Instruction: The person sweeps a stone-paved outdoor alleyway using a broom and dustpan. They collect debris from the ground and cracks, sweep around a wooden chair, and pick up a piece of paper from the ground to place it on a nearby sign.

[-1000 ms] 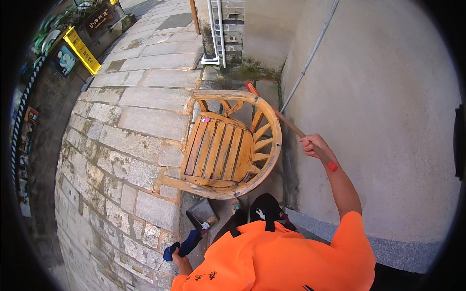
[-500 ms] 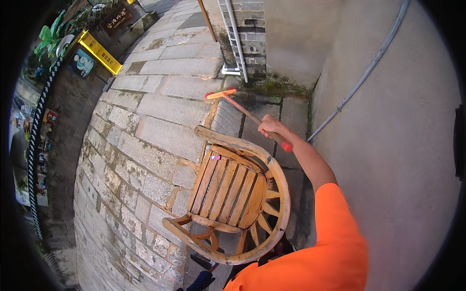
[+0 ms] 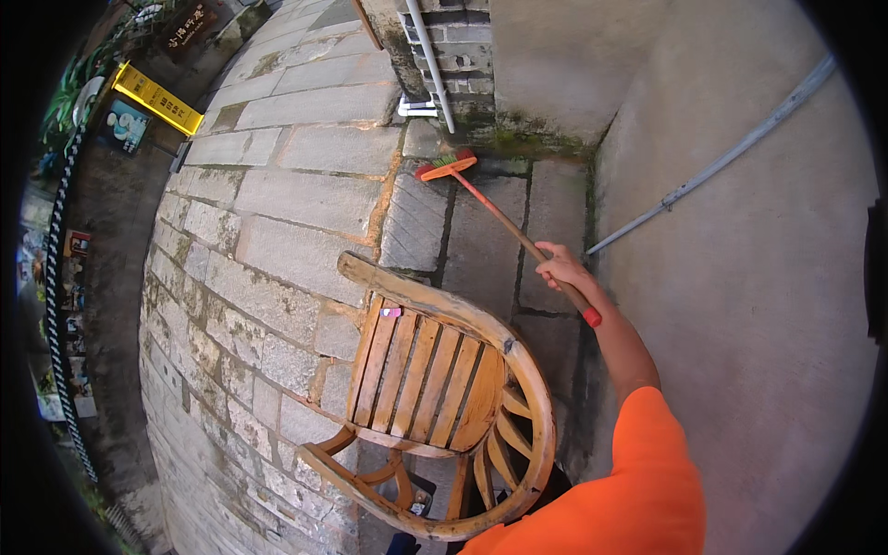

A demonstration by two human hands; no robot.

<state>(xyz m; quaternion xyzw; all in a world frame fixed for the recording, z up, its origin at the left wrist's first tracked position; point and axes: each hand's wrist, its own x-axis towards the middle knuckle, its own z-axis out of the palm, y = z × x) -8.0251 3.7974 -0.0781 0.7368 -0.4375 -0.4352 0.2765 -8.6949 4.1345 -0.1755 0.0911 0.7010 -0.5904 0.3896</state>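
Note:
My right hand (image 3: 559,266) is closed round the wooden handle of a broom (image 3: 499,215). The handle ends in a red cap beside my wrist. Its orange head, with red and green bristles, lies out ahead on the stone paving, near the foot of the wall. Between me and the broom's head stands a wooden armchair (image 3: 421,375) with a slatted seat and a curved rail, to the left of my arm. A small pink and white item (image 3: 392,313) rests on its seat. My left hand does not show.
On the right rises a plain wall with a grey pipe (image 3: 712,171). A white drainpipe (image 3: 431,65) runs down the brick corner ahead. Stone paving (image 3: 277,250) stretches left toward a yellow sign (image 3: 157,98). A dark object (image 3: 421,495) shows partly under the chair.
My right hand and the broom have moved right, and the hand is a little lower in view. The broom's head now sits closer to the wall's foot. The view itself has shifted somewhat.

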